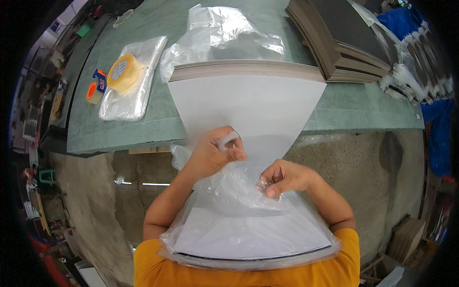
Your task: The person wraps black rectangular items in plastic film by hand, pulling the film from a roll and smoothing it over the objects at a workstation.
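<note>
The left hand [221,150] curls around a fold of clear film [228,139]; the right hand [288,179], nearer the bulk, pinches a crumpled plastic bag [224,186]. At the green tabletop's [160,122] near edge is a stack of white-faced boards [246,103] with layered brown rims; dark-faced boards [342,33] lie toward the far right corner. The bag, long axis crosswise, spreads from both hands to the orange shirt [351,253], sheathing a white panel [253,232]; whether this joins the stack is hidden. Near the left edge, a tape roll [125,74] rests on a glossy film packet [126,105].
</note>
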`<state>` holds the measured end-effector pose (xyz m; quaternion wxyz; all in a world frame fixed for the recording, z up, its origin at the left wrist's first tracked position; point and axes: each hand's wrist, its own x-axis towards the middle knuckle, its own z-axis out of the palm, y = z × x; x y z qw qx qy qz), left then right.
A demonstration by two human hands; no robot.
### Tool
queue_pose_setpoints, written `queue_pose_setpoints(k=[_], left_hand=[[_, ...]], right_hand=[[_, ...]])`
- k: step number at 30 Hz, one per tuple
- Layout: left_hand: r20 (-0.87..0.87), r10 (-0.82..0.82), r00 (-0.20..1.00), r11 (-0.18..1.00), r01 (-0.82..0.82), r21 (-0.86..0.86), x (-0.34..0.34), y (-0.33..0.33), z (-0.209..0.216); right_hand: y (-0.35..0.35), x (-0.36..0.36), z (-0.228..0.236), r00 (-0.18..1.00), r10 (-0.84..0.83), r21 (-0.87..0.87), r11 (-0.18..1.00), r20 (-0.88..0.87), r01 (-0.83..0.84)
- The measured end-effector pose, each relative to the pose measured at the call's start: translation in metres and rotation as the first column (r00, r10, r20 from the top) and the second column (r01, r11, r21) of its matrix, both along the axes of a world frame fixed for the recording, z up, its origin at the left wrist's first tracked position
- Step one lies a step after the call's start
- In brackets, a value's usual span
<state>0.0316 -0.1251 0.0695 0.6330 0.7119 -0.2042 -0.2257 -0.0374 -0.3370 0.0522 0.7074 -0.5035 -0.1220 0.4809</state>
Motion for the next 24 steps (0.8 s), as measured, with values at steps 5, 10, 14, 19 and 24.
queue_pose_setpoints(k=[5,10,14,19,24], left_hand=[[0.163,-0.272,0.948,0.959,0.281,-0.034,-0.014,0.004,-0.022],[-0.057,-0.31,0.949,0.822,0.298,0.485,-0.02,0.058,-0.066],[0.152,0.079,0.985,0.808,-0.152,0.569,0.012,0.118,-0.04],[-0.158,0.4,0.903,0.707,-0.414,-0.573,0.009,0.087,0.029],[-0.186,0.314,0.931,0.805,-0.365,-0.468,0.006,-0.03,0.05]], right_hand=[[0.004,-0.007,0.004,0.918,-0.397,-0.036,0.917,0.018,0.397],[-0.085,-0.017,-0.009,0.151,-0.898,-0.211,0.067,0.414,0.975],[-0.098,-0.025,0.011,-0.036,-0.827,-0.126,-0.128,0.561,0.984],[-0.09,-0.021,-0.017,0.344,-0.921,0.007,0.351,0.182,0.936],[0.008,0.014,0.022,0.717,-0.692,0.242,0.684,-0.083,0.689]])
